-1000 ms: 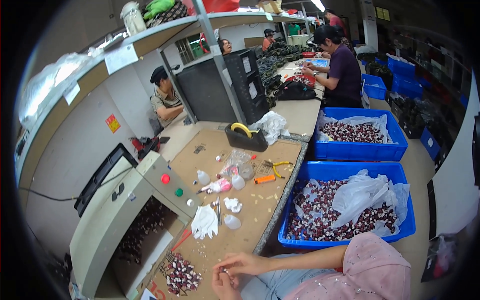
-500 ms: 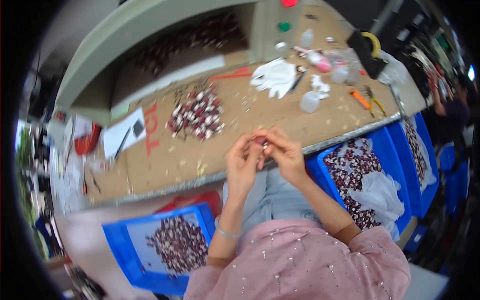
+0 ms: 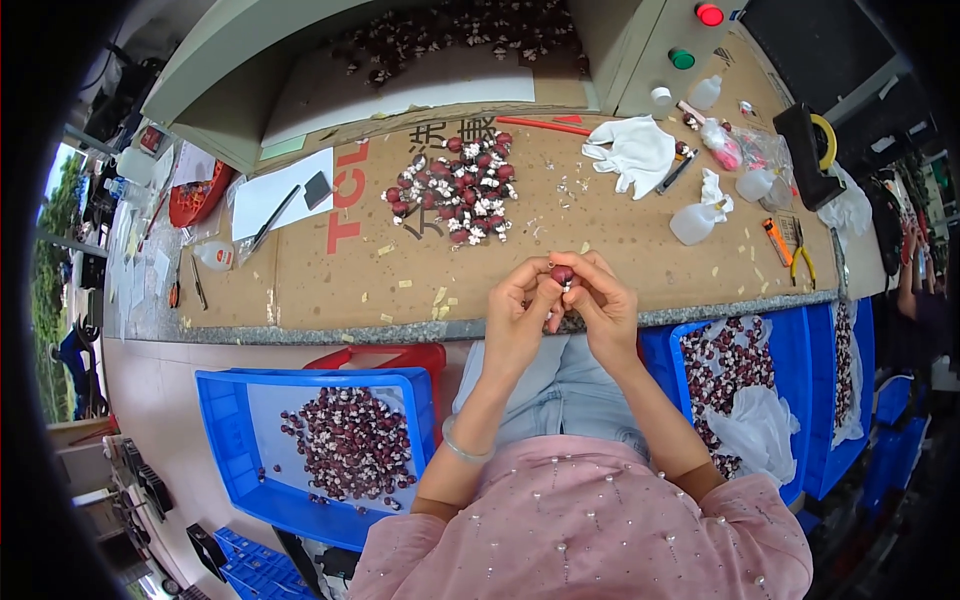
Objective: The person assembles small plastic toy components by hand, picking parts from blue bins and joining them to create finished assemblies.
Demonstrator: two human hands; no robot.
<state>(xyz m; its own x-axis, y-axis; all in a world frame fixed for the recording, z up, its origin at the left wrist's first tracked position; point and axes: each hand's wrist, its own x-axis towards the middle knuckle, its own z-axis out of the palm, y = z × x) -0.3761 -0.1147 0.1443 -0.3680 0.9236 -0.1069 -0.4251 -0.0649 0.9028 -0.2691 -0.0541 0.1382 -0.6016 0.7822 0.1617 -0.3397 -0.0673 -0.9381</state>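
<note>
My left hand (image 3: 516,312) and my right hand (image 3: 608,306) meet just above the table's front edge. Between their fingertips they pinch one small, round, dark-red piece (image 3: 562,273) with a bit of white at its lower side. Both hands are closed, thumbs toward each other; the fingers hide part of the piece. Beyond them on the cardboard-covered table (image 3: 390,280) lies a loose pile of similar red-and-white pieces (image 3: 460,190). White scraps are scattered right of that pile.
Blue bins with red-and-white pieces stand at lower left (image 3: 230,440) and right (image 3: 790,350). A grey hooded cabinet (image 3: 230,120) rises at the back. White gloves (image 3: 632,150), a plastic bottle (image 3: 692,224), an orange cutter (image 3: 776,242), pliers (image 3: 802,258) and a tape dispenser (image 3: 806,160) lie rightward.
The head view has shifted and turned, and the picture is sharper. Both hands still pinch the small red piece together; its dark-red side now shows more plainly between the fingertips.
</note>
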